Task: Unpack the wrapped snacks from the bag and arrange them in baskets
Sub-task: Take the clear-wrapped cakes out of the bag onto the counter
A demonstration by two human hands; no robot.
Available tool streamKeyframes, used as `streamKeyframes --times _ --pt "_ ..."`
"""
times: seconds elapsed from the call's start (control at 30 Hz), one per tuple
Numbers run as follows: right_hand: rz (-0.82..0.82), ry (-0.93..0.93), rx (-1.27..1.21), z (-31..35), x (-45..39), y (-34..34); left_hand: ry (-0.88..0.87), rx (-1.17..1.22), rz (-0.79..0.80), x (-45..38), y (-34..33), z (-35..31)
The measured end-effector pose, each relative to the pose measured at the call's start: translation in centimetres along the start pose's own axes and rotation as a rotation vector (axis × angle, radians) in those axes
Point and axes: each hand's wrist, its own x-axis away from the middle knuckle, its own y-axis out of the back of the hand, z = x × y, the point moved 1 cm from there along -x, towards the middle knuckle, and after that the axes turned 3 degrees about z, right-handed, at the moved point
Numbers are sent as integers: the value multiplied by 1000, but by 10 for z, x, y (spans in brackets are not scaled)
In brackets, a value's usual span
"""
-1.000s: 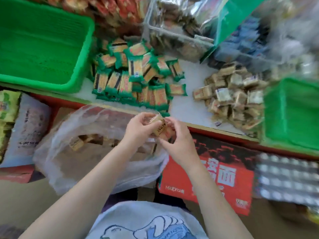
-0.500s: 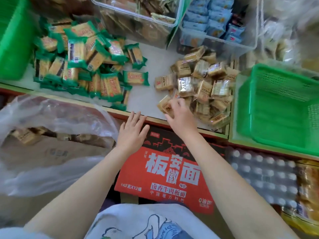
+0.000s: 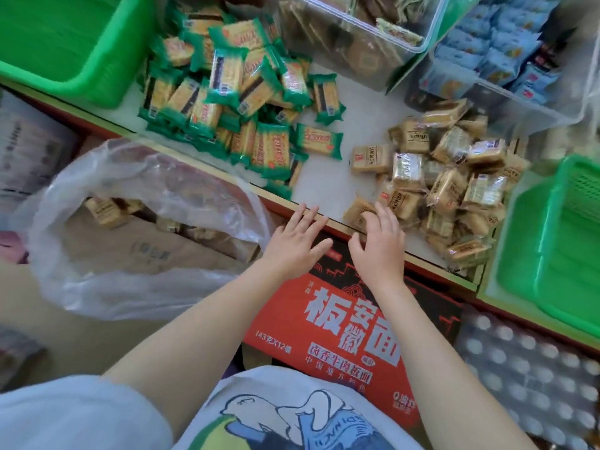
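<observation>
Both hands are spread flat and hold nothing. The left hand (image 3: 297,240) hovers at the table's (image 3: 360,131) near edge; the right hand (image 3: 378,243) has its fingertips on a tan wrapped snack (image 3: 357,211) at the near edge of the tan snack pile (image 3: 451,177). Green-wrapped snacks (image 3: 240,102) are heaped mid-table. The clear plastic bag (image 3: 139,222), below the table's near edge on the left, contains more tan snacks. Green baskets (image 3: 65,43) (image 3: 565,241) sit at the table's left and right ends.

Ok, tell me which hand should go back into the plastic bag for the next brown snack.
Left. The left hand is open, holds nothing and hangs right beside the plastic bag mouth, where brown snacks remain. The right hand, also open, lies further away, by the brown pile.
</observation>
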Motion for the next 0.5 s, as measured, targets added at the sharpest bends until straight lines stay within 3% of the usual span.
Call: streamKeyframes --times 0.07,0.13,0.2,0.23,0.3,0.37,0.43,0.5 --pt "-95 -5 -103 27 6 2 -41 114 -50 9 20 10" --pt "-130 11 -225 63 10 -3 -45 185 -282 33 38 42" --pt "-115 84 -320 109 10 -15 62 116 -517 70 44 97" --pt "-77 122 -377 135 9 -23 159 94 -554 88 44 131" --pt "125 147 -474 188 8 -45 384 87 -466 123 41 196" --pt "437 118 -527 239 7 -77 535 49 -285 149 36 247" --pt "688 47 -483 279 4 -114 589 28 -97 164 34 280" --pt "817 -79 -430 298 0 -150 609 92 37 172 32 300"
